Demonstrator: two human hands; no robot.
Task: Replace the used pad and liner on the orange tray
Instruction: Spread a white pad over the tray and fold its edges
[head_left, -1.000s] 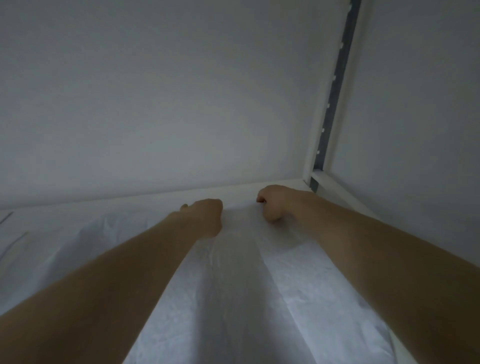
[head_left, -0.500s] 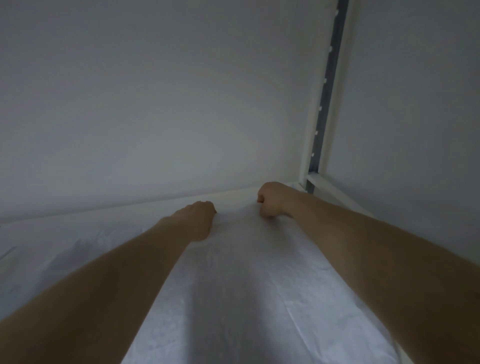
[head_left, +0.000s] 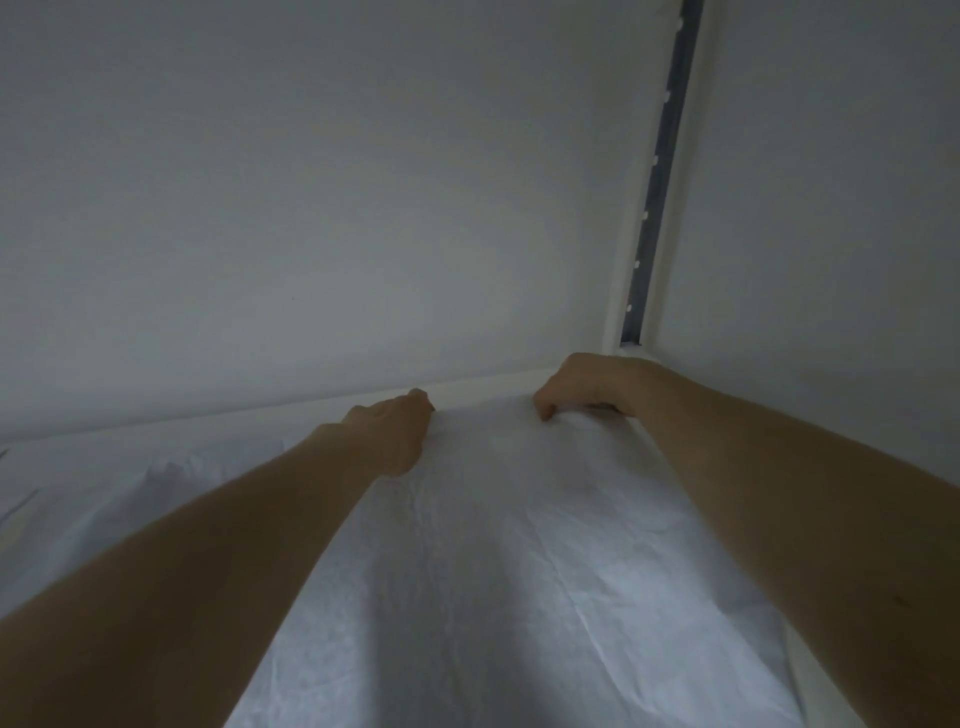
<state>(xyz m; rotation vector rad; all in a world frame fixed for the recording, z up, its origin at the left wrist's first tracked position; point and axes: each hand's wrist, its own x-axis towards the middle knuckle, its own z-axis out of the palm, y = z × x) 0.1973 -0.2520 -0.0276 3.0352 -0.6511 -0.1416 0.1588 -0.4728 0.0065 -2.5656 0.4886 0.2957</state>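
Head view shows a thin white liner spread over a white-walled enclosure's floor, its far edge reaching the back wall. It looks light, soft and crease-prone, likely to tear or bunch, so best taken at edges and corners. The left hand presses the far edge, fingers curled under and hidden. The right hand pinches a fold near the back right corner, fingers closed. No orange tray is visible.
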